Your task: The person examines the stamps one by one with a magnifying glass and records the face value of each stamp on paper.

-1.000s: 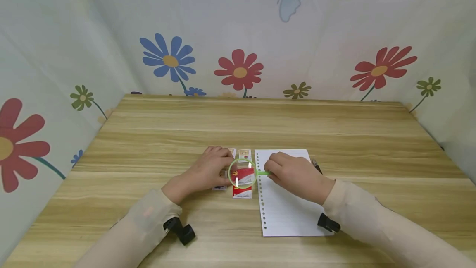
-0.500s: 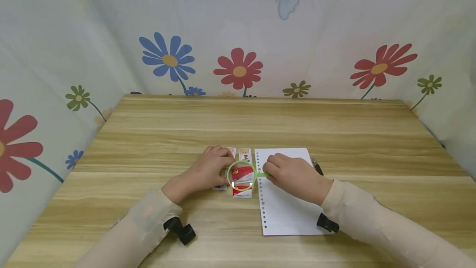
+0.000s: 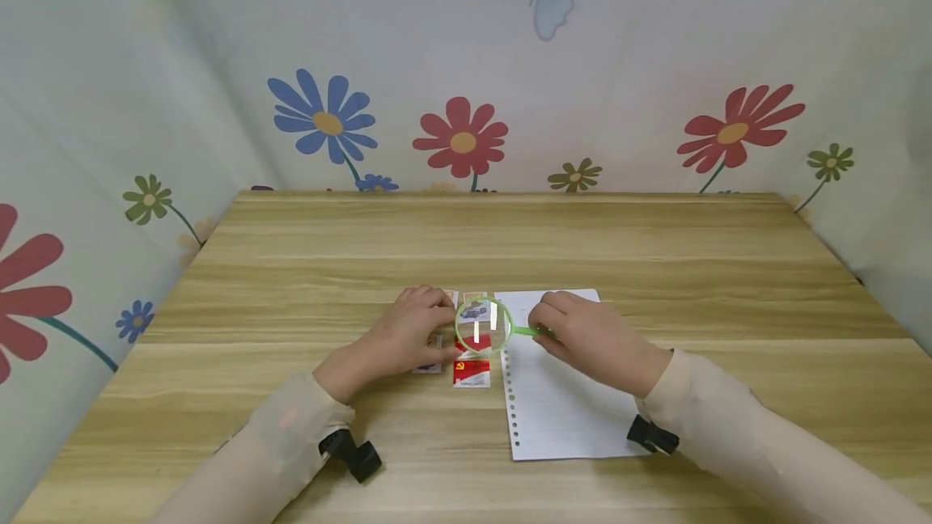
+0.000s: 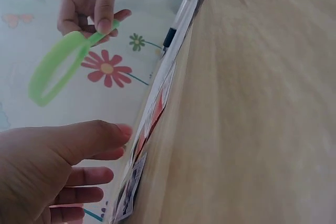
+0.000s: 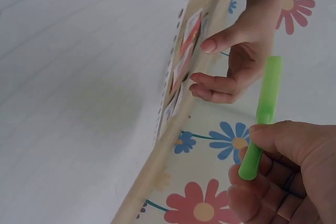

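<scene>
In the head view my right hand (image 3: 586, 338) pinches the handle of a green magnifying glass (image 3: 484, 326) between thumb and fingers. Its round lens overlaps the right column of small printed cards that look like postage stamps. The lowest, a red and white stamp (image 3: 472, 374), shows below the rim. My left hand (image 3: 408, 330) is beside these, fingers relaxed and holding nothing, partly covering the left column, where a bluish stamp (image 3: 427, 366) peeks out. From the left wrist, the green ring (image 4: 39, 85) appears held above the table, apart from the left hand.
A white sheet of loose-leaf paper (image 3: 561, 419) with punched holes lies under the right hand. A black pen (image 4: 169, 38) lies beyond it in the left wrist view. The wooden table (image 3: 364, 249) reaches back to a flower-printed cloth (image 3: 619, 103).
The magnifying glass and my right hand have shifted a little away from me and rightward, so the lens covers upper stamps instead of the red ones. My left hand stays in place.
</scene>
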Motion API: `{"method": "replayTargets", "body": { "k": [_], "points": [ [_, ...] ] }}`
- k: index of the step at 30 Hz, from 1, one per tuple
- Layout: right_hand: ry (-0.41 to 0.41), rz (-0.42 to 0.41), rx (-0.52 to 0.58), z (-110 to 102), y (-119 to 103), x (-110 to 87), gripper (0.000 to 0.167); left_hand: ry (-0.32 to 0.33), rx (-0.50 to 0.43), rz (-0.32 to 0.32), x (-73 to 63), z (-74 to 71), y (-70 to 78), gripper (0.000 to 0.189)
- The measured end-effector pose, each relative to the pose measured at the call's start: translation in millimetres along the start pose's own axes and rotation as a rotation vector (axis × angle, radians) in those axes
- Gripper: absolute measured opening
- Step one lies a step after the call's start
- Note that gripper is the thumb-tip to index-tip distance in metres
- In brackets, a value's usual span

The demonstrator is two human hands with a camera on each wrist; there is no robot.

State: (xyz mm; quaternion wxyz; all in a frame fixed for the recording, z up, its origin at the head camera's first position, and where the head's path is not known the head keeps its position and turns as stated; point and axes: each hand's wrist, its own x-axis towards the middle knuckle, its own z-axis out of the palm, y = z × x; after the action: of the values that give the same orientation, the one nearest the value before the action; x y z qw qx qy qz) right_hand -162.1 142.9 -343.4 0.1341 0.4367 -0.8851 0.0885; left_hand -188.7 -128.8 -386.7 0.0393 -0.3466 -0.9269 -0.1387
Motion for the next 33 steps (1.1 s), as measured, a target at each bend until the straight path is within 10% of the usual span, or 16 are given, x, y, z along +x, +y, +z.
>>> {"method": "replayTargets", "body": {
  "k": [19,33],
  "points": [
    [0.091,0.191,0.171,-21.7,10.2,-16.4,0.014,0.2,-0.046,-0.016,7.2,3.2,23.4,0.035],
    [0.071,0.394,0.259,-32.7,21.9,-38.4,0.012,0.144,-0.072,0.039,18.5,10.3,30.9,0.043]
  ]
}}
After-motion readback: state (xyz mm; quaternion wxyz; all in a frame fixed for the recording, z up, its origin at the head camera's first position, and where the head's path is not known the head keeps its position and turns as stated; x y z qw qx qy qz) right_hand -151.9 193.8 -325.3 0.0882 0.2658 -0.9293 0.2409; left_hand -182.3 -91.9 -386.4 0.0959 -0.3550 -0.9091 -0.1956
